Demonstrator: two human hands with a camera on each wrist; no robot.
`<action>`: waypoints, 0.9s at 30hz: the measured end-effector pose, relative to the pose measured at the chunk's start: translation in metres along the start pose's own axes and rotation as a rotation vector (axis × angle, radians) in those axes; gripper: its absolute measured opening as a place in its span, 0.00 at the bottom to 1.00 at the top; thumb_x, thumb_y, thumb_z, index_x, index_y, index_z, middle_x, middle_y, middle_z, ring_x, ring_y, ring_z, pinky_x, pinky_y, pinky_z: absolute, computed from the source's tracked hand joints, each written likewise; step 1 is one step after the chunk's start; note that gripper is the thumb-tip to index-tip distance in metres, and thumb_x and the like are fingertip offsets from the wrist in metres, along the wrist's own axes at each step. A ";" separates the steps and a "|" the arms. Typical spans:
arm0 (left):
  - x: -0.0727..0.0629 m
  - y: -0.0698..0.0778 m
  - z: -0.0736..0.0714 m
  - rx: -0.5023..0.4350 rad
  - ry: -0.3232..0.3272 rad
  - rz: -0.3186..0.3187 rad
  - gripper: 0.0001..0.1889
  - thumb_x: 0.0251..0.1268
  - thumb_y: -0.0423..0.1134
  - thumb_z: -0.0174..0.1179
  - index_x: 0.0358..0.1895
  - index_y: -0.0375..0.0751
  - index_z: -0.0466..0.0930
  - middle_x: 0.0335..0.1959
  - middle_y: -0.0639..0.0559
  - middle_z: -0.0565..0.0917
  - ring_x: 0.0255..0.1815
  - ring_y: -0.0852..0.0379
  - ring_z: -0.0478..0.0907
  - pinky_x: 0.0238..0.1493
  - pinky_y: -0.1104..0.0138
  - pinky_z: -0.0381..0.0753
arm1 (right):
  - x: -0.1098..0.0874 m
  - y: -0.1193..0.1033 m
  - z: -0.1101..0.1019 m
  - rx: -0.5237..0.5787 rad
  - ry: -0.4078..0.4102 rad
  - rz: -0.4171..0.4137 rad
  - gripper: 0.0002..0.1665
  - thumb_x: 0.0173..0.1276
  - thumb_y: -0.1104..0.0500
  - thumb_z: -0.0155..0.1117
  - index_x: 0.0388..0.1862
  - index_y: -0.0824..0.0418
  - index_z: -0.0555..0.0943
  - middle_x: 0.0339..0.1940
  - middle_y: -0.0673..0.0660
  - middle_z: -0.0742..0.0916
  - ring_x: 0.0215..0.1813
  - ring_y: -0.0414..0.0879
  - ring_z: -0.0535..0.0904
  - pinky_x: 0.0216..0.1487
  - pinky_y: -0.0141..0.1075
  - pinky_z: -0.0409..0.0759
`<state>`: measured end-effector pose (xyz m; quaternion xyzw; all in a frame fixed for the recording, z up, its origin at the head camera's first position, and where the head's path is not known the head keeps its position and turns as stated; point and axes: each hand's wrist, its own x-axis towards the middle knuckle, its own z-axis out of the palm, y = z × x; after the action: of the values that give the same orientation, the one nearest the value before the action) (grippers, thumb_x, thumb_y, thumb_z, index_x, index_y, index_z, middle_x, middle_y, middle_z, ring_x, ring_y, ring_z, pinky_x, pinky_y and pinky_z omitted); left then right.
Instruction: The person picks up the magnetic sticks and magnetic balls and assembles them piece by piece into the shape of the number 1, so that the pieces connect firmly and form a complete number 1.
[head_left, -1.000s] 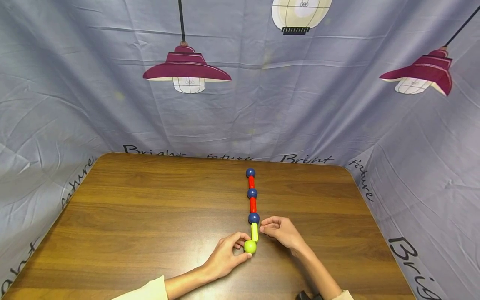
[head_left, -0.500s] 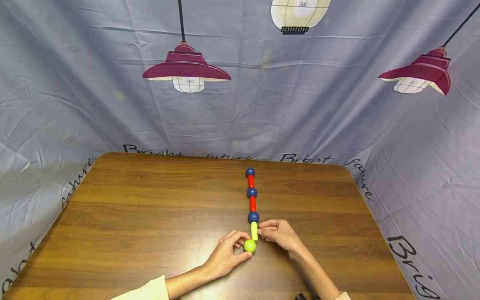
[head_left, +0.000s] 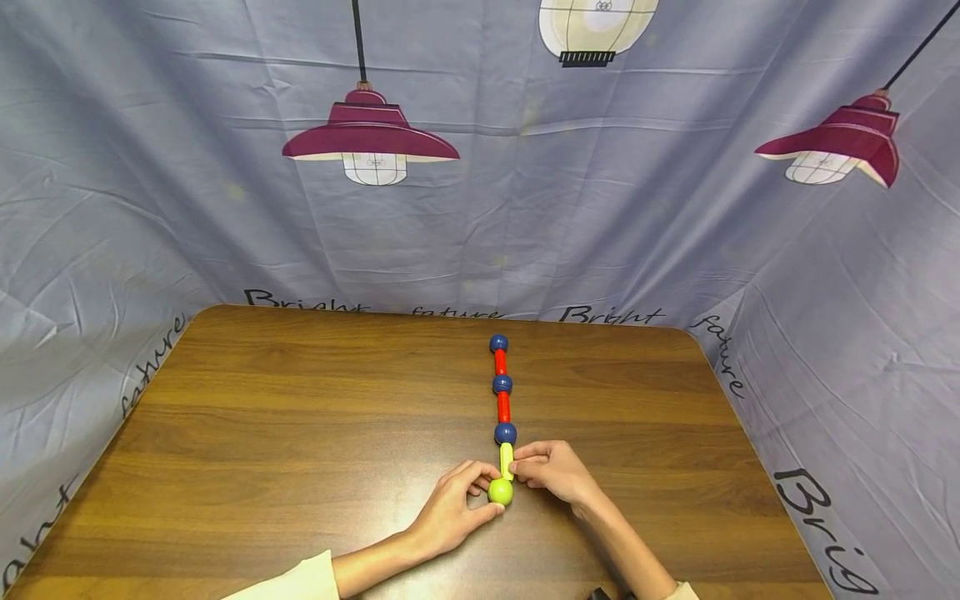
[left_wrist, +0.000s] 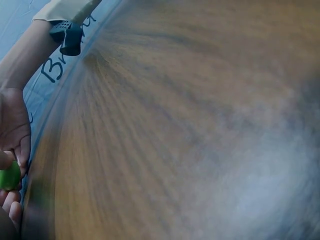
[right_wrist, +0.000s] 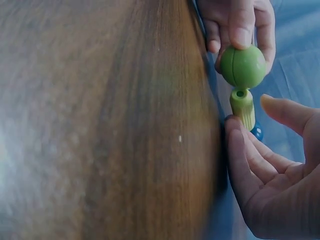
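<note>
A chain of toy rods and balls runs along the wooden table. It has blue balls [head_left: 502, 384] joined by red rods [head_left: 503, 407], then a yellow-green rod [right_wrist: 242, 107] at the near end. My left hand [head_left: 450, 508] pinches a green ball [right_wrist: 243, 67] between thumb and fingers, right at the rod's near end, which shows a small hole. On the rod's right side is my right hand [head_left: 558, 477]. Its fingertips [right_wrist: 234, 125] touch the rod, while its thumb stands apart from it in the right wrist view. The left wrist view catches the green ball [left_wrist: 10, 176] only at its edge.
The brown wooden table [head_left: 300, 417] reaches back to a grey-blue cloth [head_left: 480, 233] printed with lamps and lettering. More cloth hangs at both sides. A black camera [left_wrist: 67, 37] is strapped to the right wrist.
My right hand has come left, from beside the yellow-green rod to touching it. The rod's near end has shifted slightly left. My left hand keeps its pinch on the green ball.
</note>
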<state>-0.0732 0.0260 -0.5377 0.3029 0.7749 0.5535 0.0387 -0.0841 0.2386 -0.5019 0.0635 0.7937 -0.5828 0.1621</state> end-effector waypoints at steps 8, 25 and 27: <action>0.000 0.000 0.000 -0.006 -0.014 -0.008 0.18 0.56 0.32 0.73 0.49 0.42 0.79 0.43 0.57 0.80 0.44 0.63 0.78 0.46 0.67 0.81 | 0.001 -0.003 0.004 -0.014 0.007 -0.002 0.15 0.61 0.61 0.71 0.41 0.72 0.84 0.29 0.57 0.88 0.30 0.44 0.82 0.32 0.34 0.82; 0.000 0.000 -0.001 0.001 -0.026 -0.034 0.18 0.57 0.33 0.73 0.50 0.44 0.80 0.44 0.58 0.80 0.45 0.64 0.79 0.47 0.68 0.81 | 0.007 -0.003 0.007 -0.040 0.002 0.029 0.12 0.60 0.61 0.72 0.38 0.70 0.85 0.26 0.55 0.88 0.28 0.42 0.81 0.30 0.32 0.79; 0.000 0.000 -0.001 0.006 -0.024 -0.033 0.18 0.57 0.33 0.73 0.50 0.44 0.80 0.43 0.58 0.79 0.45 0.64 0.79 0.47 0.67 0.81 | 0.007 -0.003 0.007 -0.040 0.001 0.034 0.12 0.60 0.61 0.72 0.38 0.70 0.85 0.26 0.55 0.88 0.28 0.42 0.82 0.30 0.32 0.79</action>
<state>-0.0732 0.0255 -0.5373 0.2970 0.7808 0.5467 0.0563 -0.0905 0.2299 -0.5032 0.0740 0.8041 -0.5640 0.1728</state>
